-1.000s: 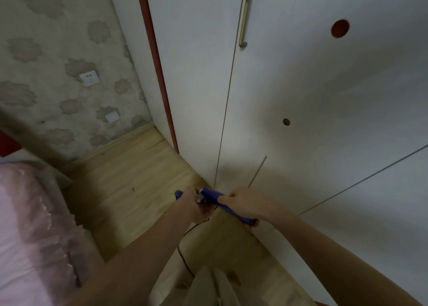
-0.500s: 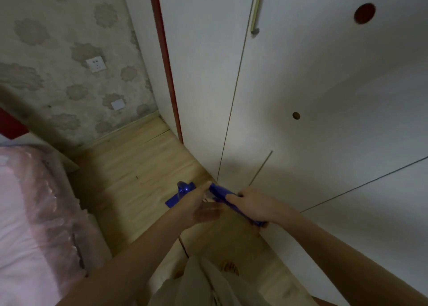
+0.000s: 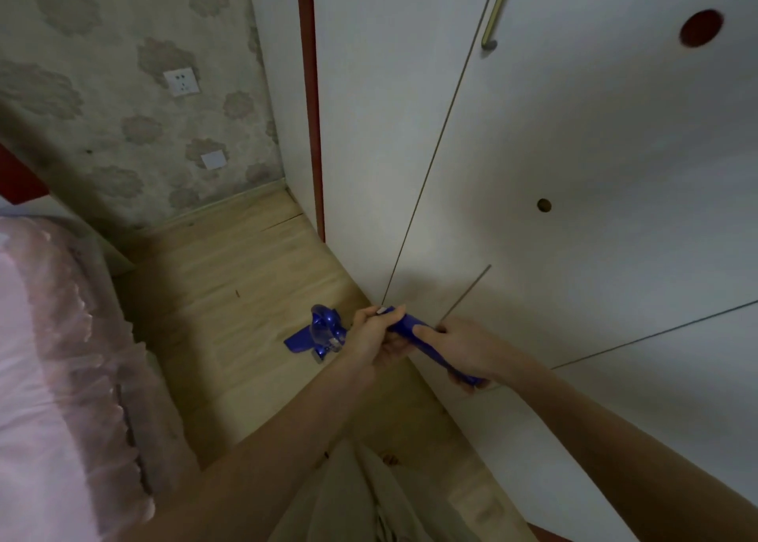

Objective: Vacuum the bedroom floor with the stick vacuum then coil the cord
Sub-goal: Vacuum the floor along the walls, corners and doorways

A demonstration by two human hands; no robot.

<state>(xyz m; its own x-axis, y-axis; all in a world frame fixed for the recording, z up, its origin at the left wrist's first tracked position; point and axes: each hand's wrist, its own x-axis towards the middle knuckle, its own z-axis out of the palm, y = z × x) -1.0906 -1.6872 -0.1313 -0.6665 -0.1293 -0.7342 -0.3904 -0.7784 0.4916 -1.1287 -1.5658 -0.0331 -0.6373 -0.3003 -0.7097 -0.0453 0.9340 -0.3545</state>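
Note:
I hold a blue stick vacuum by its handle [image 3: 426, 346] with both hands. My right hand [image 3: 459, 351] grips the rear part of the handle, close to the white wardrobe. My left hand [image 3: 375, 334] grips the handle further forward, fingers curled round it. Below and beyond my left hand, the vacuum's blue body and floor head [image 3: 318, 332] show against the wooden floor [image 3: 229, 295]. The cord is not visible now.
White wardrobe doors [image 3: 533, 172] with a brass handle fill the right side. A bed with a pink cover [image 3: 49, 357] stands on the left. A wall socket [image 3: 181, 81] sits on the patterned wallpaper at the far end of the narrow floor strip.
The view has tilted down and the vacuum's blue body and head have come out from behind my left hand. The dark cord seen below my hands earlier is no longer visible.

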